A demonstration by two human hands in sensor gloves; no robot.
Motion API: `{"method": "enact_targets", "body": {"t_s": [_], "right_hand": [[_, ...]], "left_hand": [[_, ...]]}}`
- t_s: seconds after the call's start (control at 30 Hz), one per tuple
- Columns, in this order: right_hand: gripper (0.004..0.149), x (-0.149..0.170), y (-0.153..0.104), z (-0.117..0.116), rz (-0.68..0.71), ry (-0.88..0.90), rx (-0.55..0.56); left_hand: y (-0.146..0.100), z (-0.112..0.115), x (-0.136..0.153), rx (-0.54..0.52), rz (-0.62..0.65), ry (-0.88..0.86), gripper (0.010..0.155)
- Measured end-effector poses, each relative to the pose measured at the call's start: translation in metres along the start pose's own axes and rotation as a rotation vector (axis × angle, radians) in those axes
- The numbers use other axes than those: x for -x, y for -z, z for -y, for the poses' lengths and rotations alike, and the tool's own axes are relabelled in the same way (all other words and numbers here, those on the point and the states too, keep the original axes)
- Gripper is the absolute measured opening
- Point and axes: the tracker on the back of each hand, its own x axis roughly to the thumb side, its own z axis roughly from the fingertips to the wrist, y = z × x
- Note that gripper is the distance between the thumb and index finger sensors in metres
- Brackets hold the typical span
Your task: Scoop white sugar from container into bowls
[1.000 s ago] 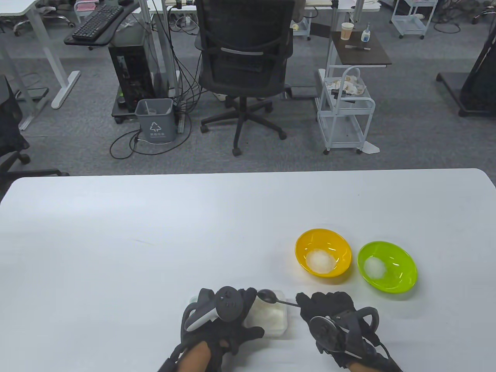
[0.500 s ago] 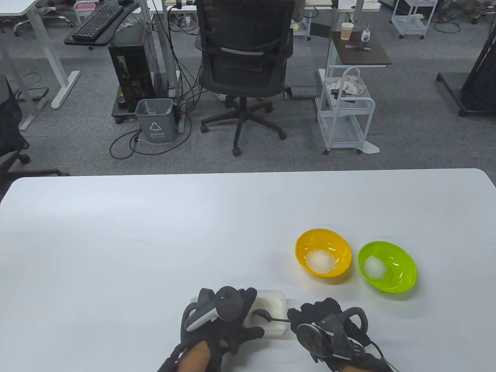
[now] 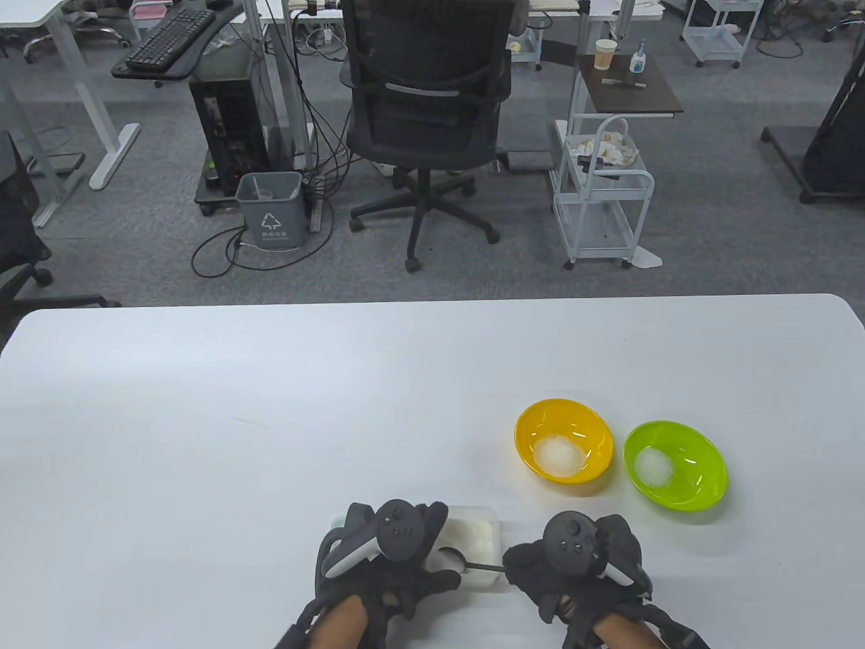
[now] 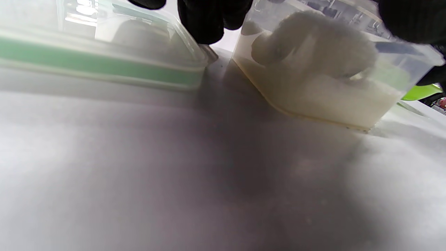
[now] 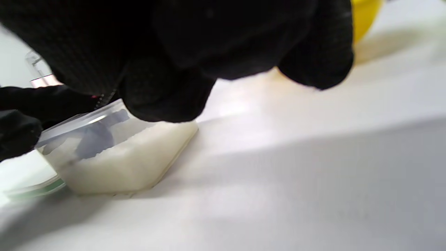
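Observation:
A clear plastic container (image 3: 481, 541) of white sugar stands at the table's near edge; it also shows in the left wrist view (image 4: 393, 52) and the right wrist view (image 5: 115, 164). My left hand (image 3: 385, 561) grips its left side. My right hand (image 3: 574, 568) holds a dark spoon (image 3: 466, 561) by the handle, with its bowl down in the sugar near the container's front. An orange bowl (image 3: 564, 412) and a green bowl (image 3: 703, 487) to the right each hold a small heap of sugar.
A clear lid with a green band (image 4: 104, 66) lies just left of the container. The table's near edge is close to both hands. Beyond the table's far edge are an office chair (image 3: 426, 101) and a white cart (image 3: 601, 196).
My right hand lowered the spoon from above the container's far rim into the sugar, drew it toward the near side, and rolled so the tracker faces up. My left hand has not moved.

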Motion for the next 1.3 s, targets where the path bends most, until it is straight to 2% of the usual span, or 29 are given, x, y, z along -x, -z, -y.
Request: {"method": "enact_targets", "body": {"t_s": [0.13, 0.3, 0.6, 0.9, 1.1, 1.3], "right_hand": [[0.039, 0.014, 0.003, -0.006, -0.134, 0.201, -0.101], [0.040, 0.028, 0.006, -0.013, -0.227, 0.381, -0.197], [0.040, 0.041, 0.009, -0.018, -0.259, 0.499, -0.259], [0.040, 0.046, 0.009, -0.015, -0.270, 0.524, -0.256], [0.040, 0.057, 0.008, -0.004, -0.252, 0.576, -0.245], [0.040, 0.072, 0.005, 0.012, -0.269, 0.617, -0.179]], "left_hand": [[0.000, 0.000, 0.000, 0.000, 0.000, 0.000, 0.097], [0.000, 0.000, 0.000, 0.000, 0.000, 0.000, 0.097], [0.000, 0.000, 0.000, 0.001, 0.001, -0.003, 0.098], [0.000, 0.000, 0.000, 0.001, 0.002, -0.001, 0.098], [0.000, 0.000, 0.000, 0.001, 0.001, -0.001, 0.098], [0.000, 0.000, 0.000, 0.001, 0.001, -0.001, 0.098]]}}
